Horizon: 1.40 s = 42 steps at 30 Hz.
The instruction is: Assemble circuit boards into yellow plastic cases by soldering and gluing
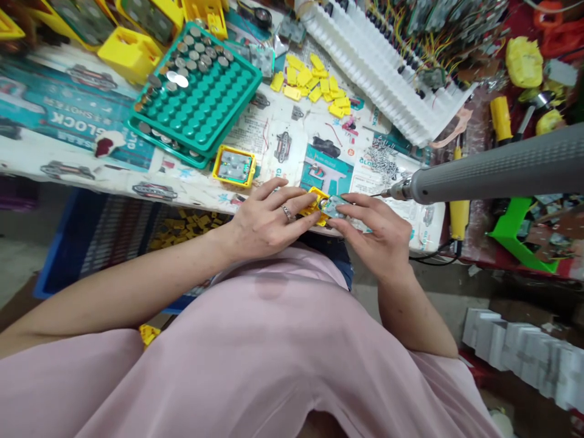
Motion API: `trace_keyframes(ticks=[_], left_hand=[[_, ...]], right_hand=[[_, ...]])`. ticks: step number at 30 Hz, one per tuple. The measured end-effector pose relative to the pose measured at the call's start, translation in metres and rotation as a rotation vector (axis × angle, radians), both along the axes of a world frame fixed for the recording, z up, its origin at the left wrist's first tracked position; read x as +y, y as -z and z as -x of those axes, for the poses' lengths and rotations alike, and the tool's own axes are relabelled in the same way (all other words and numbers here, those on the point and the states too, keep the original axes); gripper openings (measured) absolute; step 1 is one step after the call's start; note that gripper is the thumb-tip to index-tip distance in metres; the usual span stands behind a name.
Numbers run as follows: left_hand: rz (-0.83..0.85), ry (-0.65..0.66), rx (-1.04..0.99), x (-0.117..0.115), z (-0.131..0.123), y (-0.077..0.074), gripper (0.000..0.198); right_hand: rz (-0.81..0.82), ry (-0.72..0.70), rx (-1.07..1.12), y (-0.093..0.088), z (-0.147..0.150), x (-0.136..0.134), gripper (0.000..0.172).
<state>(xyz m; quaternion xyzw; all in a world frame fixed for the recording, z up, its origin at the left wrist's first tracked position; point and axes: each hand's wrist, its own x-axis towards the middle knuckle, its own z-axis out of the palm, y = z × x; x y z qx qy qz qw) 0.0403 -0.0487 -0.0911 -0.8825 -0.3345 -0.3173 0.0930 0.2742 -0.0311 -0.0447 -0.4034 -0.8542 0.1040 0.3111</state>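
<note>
At the table's front edge, my left hand (269, 220) has its fingers closed over a small yellow plastic housing (314, 198), which they partly cover. My right hand (376, 228) pinches a greenish circuit board (335, 205) between thumb and fingers, at the housing's right side. A round metallic part shows where board and housing meet. Whether the board sits inside the housing or only against it, I cannot tell. Left of my hands lies another yellow housing (235, 166) with a grey and green board in it.
A green tray (201, 100) of coin cells stands at back left. Yellow pieces (314, 79), loose screws (383, 155) and a white rack (369, 67) with wired parts lie beyond my hands. A grey power screwdriver (493, 167) juts in from the right. A blue crate (64, 243) sits below the table.
</note>
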Motion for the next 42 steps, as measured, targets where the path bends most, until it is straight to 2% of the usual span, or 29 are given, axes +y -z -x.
trace_keyframes(ticks=[5,10,18,22,26,30,33,36,39,42], left_hand=[[0.027,0.009,-0.025,0.001,0.000,0.001,0.026],[-0.022,0.020,0.011,0.001,0.002,0.003,0.040],[-0.056,-0.002,0.031,0.002,0.001,0.004,0.039],[0.006,0.004,0.029,0.001,0.001,0.005,0.039],[0.033,-0.013,0.020,0.001,0.001,0.006,0.040],[0.003,-0.021,0.048,0.001,0.001,0.007,0.039],[0.051,-0.020,0.032,0.001,0.001,0.008,0.043],[0.063,-0.019,0.009,0.001,0.001,0.010,0.042],[0.064,0.004,-0.033,0.001,0.001,0.010,0.043],[0.071,0.056,-0.038,0.002,0.001,0.010,0.047]], right_hand=[[-0.035,0.016,-0.048,-0.005,-0.004,-0.001,0.013],[-0.020,0.015,-0.103,-0.011,-0.007,0.003,0.014],[0.034,-0.010,-0.097,-0.014,-0.007,0.007,0.014],[0.040,-0.021,-0.070,-0.016,-0.008,0.008,0.014],[0.099,-0.034,-0.015,-0.022,-0.010,0.009,0.010],[0.244,-0.046,0.059,-0.027,-0.008,0.008,0.008],[0.358,0.012,0.092,-0.027,-0.002,0.005,0.012],[0.429,0.137,0.167,-0.021,0.003,0.003,0.020],[0.419,0.240,0.222,-0.013,0.007,0.004,0.028],[0.357,0.282,0.186,-0.009,0.008,0.007,0.035]])
